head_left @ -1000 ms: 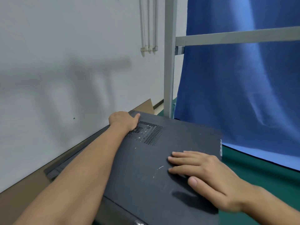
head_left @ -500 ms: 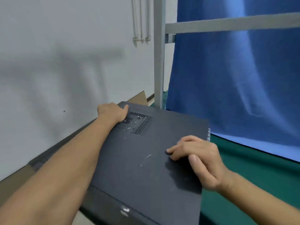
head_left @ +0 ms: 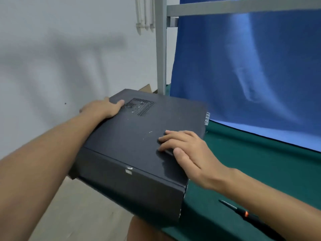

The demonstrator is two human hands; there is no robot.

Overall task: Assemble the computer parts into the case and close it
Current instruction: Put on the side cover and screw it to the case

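Black computer case (head_left: 132, 136) under both hands, left hand (head_left: 100, 108) gripping its far edge, thumb on top, right hand (head_left: 187, 150) flat, fingers straight, pressing its top.

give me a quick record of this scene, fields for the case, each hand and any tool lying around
computer case: black, top panel on, vent grille near its far left corner
left hand: grips the case's far left edge, thumb on top by the grille
right hand: fingers flat on the top panel, near the right edge
screwdriver: lies untouched on the green mat, right of the case
backdrop: blue cloth on a grey frame
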